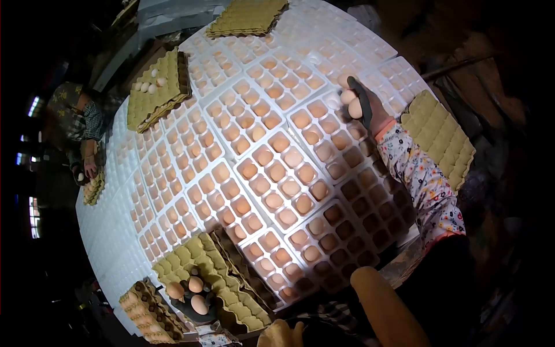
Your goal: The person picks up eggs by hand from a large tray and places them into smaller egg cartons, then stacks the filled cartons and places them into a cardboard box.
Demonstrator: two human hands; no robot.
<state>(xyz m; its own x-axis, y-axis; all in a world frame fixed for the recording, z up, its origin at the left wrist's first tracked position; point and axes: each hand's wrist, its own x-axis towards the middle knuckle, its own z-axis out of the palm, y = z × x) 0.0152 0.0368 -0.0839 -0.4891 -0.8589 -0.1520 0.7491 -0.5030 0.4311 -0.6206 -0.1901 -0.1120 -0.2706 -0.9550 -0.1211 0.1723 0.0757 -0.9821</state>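
Observation:
My right hand (373, 106), in a dark glove and a floral sleeve, is closed around at least two brown eggs (355, 109) above the white plastic egg trays (287, 128). Low on the left, my left hand (203, 317) cradles three eggs (196, 284) in its dark-gloved fingers. It is over a stack of yellowish cardboard egg flats (240, 291). Brown eggs sit singly in many of the white compartments between my hands. Shadow darkens the trays below my right arm.
Beside my left hand stands a cardboard flat stack holding eggs (141, 318). More flats lie at the right (442, 139), at the top (245, 16) and at upper left, where one stack (153, 101) carries several eggs. At the far left, another person's hand (89, 165) is over a small flat.

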